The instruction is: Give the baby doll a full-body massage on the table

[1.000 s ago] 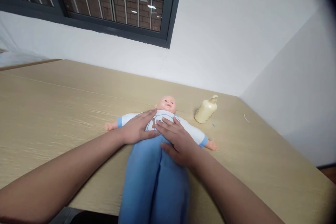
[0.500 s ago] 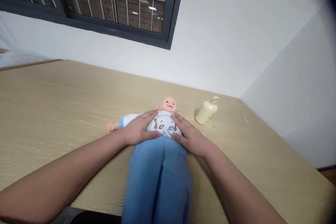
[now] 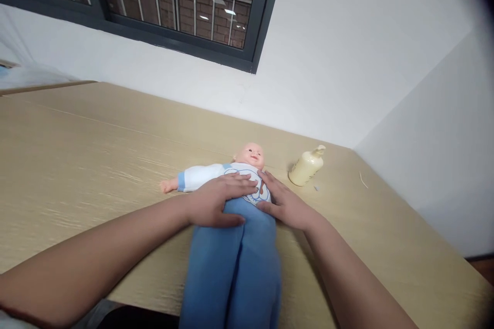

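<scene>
A baby doll (image 3: 200,177) lies on its back, dressed in a white top with an elephant print and blue trousers (image 3: 239,262). Its head points to the wall and one arm stretches out to the left. Across the belly and waistband lies my left hand (image 3: 218,198), flat, fingers extended, thumb on the trousers. My right hand (image 3: 287,203) rests along the right side of the doll's torso, fingers extended, thumb near the waistband. Part of the elephant print is covered by my left hand. The doll's other arm is hidden behind my right hand.
A cream pump bottle (image 3: 306,167) stands on the wooden table (image 3: 96,154) to the right of the doll's head. Near it lie a small bluish bit (image 3: 317,188) and a thin pale strip (image 3: 363,179). Behind are a white wall and a barred window (image 3: 185,0).
My left hand has moved down and right, from the doll's upper left side onto its belly and waistband. My right hand stays at the torso's side. The view has shifted slightly.
</scene>
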Motion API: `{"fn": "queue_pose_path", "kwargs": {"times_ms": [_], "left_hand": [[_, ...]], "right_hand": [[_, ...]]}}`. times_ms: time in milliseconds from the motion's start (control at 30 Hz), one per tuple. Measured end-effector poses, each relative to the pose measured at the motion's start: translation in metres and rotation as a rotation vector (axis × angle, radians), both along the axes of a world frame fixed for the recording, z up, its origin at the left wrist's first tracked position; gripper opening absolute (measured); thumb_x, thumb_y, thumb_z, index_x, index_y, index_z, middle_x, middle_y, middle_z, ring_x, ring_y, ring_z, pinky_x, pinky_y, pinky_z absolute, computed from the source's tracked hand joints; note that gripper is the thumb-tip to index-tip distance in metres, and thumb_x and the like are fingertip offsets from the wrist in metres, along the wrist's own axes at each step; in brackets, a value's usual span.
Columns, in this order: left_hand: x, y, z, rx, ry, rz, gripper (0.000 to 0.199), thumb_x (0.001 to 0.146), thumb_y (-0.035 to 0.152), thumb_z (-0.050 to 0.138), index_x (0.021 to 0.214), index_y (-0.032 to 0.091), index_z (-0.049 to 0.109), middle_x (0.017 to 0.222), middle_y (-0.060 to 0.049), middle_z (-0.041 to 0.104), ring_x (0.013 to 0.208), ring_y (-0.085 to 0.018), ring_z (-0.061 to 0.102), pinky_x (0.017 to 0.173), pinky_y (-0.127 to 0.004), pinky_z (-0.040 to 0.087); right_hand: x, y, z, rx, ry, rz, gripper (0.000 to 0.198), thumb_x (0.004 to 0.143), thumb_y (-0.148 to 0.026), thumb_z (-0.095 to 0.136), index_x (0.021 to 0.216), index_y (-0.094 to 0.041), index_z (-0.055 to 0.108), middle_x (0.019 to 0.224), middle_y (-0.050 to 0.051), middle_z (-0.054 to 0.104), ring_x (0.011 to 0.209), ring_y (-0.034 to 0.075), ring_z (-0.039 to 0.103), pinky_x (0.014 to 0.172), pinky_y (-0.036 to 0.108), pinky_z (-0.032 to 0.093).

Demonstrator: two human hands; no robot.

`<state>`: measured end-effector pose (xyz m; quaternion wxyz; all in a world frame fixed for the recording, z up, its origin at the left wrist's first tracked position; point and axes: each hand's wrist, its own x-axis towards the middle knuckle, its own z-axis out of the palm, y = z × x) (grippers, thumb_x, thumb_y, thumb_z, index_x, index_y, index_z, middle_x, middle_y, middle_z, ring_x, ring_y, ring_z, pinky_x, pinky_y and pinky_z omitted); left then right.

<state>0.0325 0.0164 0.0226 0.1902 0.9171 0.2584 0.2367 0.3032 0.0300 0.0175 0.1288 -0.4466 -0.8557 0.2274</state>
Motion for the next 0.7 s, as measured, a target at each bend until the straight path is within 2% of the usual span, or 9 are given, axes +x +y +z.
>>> {"fn": "queue_pose_path", "kwargs": {"times_ms": [167, 267, 367, 433, 533, 567, 633, 700], "left_hand": [[-0.015, 0.021, -0.013, -0.056, 0.015, 0.178, 0.080, 0.085, 0.058, 0.066, 0.154, 0.025, 0.041, 0.160, -0.010, 0.035, 0.149, -0.033, 0.030, 0.122, -0.054, 0.027], [-0.021, 0.031, -0.020, -0.120, -0.011, 0.267, 0.073, 0.095, 0.061, 0.048, 0.155, 0.019, 0.038, 0.160, -0.013, 0.034, 0.149, -0.031, 0.030, 0.121, -0.053, 0.028], [-0.021, 0.034, -0.022, -0.172, -0.038, 0.287, 0.067, 0.101, 0.059, 0.035, 0.154, 0.019, 0.038, 0.161, -0.011, 0.034, 0.150, -0.027, 0.029, 0.123, -0.049, 0.026], [-0.019, 0.032, -0.021, -0.154, -0.013, 0.307, 0.071, 0.099, 0.061, 0.039, 0.154, 0.017, 0.037, 0.161, -0.012, 0.033, 0.150, -0.028, 0.028, 0.123, -0.049, 0.026], [-0.016, 0.029, -0.019, -0.101, 0.040, 0.318, 0.079, 0.095, 0.064, 0.046, 0.156, 0.015, 0.034, 0.161, -0.016, 0.031, 0.150, -0.032, 0.028, 0.122, -0.051, 0.027], [-0.016, 0.028, -0.019, -0.088, 0.052, 0.316, 0.080, 0.095, 0.064, 0.047, 0.156, 0.014, 0.033, 0.161, -0.017, 0.030, 0.150, -0.032, 0.028, 0.121, -0.051, 0.028], [-0.015, 0.029, -0.021, -0.066, 0.074, 0.306, 0.079, 0.096, 0.060, 0.047, 0.157, 0.013, 0.031, 0.162, -0.017, 0.029, 0.150, -0.032, 0.028, 0.122, -0.050, 0.026], [-0.016, 0.030, -0.024, -0.051, 0.103, 0.291, 0.078, 0.096, 0.055, 0.049, 0.158, 0.012, 0.028, 0.163, -0.017, 0.025, 0.151, -0.032, 0.026, 0.123, -0.049, 0.025]], "right_hand": [[0.001, 0.001, -0.003, 0.037, 0.006, 0.013, 0.083, 0.093, -0.060, 0.056, 0.160, -0.036, 0.013, 0.167, 0.005, 0.017, 0.154, 0.034, 0.015, 0.121, 0.062, 0.026], [0.004, 0.002, -0.002, 0.046, -0.004, 0.010, 0.081, 0.094, -0.060, 0.054, 0.160, -0.036, 0.013, 0.167, 0.005, 0.018, 0.154, 0.034, 0.015, 0.121, 0.063, 0.025], [0.008, 0.003, 0.000, 0.018, 0.020, 0.028, 0.081, 0.093, -0.059, 0.056, 0.159, -0.036, 0.015, 0.167, 0.005, 0.019, 0.154, 0.032, 0.017, 0.122, 0.060, 0.024], [0.006, 0.002, 0.000, 0.037, 0.068, 0.015, 0.078, 0.093, -0.058, 0.057, 0.158, -0.035, 0.022, 0.166, 0.006, 0.022, 0.154, 0.032, 0.019, 0.122, 0.059, 0.026], [-0.010, -0.013, -0.001, 0.200, 0.105, -0.034, 0.070, 0.093, -0.055, 0.058, 0.154, -0.030, 0.035, 0.165, 0.008, 0.024, 0.154, 0.033, 0.018, 0.122, 0.060, 0.025], [-0.020, -0.020, -0.001, 0.265, 0.090, -0.020, 0.068, 0.093, -0.053, 0.057, 0.154, -0.029, 0.037, 0.166, 0.009, 0.023, 0.154, 0.033, 0.017, 0.122, 0.061, 0.022], [-0.040, -0.038, 0.000, 0.367, 0.037, 0.129, 0.075, 0.089, -0.052, 0.062, 0.155, -0.028, 0.036, 0.165, 0.008, 0.025, 0.154, 0.035, 0.014, 0.124, 0.063, 0.011], [-0.059, -0.054, 0.003, 0.368, -0.031, 0.268, 0.079, 0.088, -0.055, 0.062, 0.156, -0.031, 0.032, 0.166, 0.005, 0.023, 0.154, 0.035, 0.015, 0.124, 0.063, 0.005]]}}
